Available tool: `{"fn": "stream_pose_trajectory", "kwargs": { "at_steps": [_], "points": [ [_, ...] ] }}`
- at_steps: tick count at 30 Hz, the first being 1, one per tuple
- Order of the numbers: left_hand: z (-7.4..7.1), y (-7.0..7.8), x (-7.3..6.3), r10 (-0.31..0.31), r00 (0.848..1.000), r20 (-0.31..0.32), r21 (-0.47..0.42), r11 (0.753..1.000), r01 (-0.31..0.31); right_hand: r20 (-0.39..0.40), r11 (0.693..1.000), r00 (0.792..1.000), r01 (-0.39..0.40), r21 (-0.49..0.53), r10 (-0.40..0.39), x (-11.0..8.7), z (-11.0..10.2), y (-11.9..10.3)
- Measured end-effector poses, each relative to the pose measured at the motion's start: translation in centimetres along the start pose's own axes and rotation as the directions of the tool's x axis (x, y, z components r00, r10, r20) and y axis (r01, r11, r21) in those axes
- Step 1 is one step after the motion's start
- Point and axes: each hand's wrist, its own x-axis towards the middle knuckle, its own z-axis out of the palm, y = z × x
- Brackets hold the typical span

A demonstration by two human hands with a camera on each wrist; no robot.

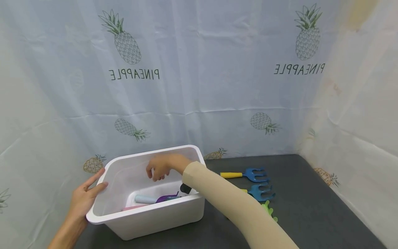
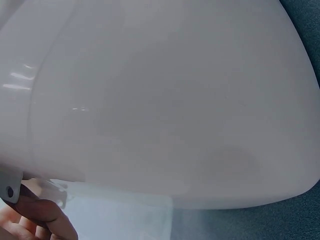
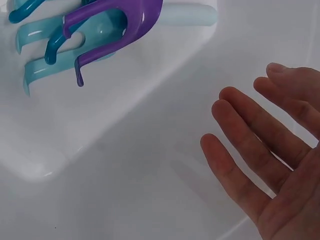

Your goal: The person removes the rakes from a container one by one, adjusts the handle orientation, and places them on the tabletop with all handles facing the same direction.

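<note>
A white plastic tub (image 1: 155, 217) stands on the dark table. At its left end, my left hand (image 1: 81, 201) grips the rim, thumb on the inner side; the left wrist view shows its curled fingers (image 2: 47, 215) by the rim's edge. Above the tub's interior is my right hand (image 1: 161, 166), holding nothing, its fingers loosely extended in the right wrist view and apart from the tools. Inside the tub lie a purple hand rake (image 3: 142, 22), teal rake tines (image 3: 55, 47) partly beneath it, a pale blue handle (image 1: 145, 199) and a pink piece (image 1: 133, 208), mostly hidden by the front wall.
To the tub's right, a blue hand rake with a yellow handle (image 1: 231, 175) lies on the table (image 1: 306, 204). Nearer are another blue rake (image 1: 259, 192) and a green toothed tool (image 1: 268, 208), both partly behind my right sleeve. A pineapple-print curtain (image 1: 199, 86) encloses the table.
</note>
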Motion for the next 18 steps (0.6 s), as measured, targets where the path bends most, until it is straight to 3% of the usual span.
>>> {"fn": "stream_pose_trajectory", "kwargs": {
  "at_steps": [13, 18],
  "points": [
    [-0.1, -0.1, 0.0, 0.005, 1.000, 0.008, -0.019, 1.000, -0.004, 0.052, 1.000, 0.998, -0.027, -0.013, 0.028, 1.6, 1.0, 0.1],
    [0.1, 0.1, 0.2, -0.012, 1.000, -0.003, 0.024, 1.000, 0.012, 0.087, 0.999, 0.995, -0.037, -0.017, 0.038, 1.8, 1.3, 0.1]
  ]
}}
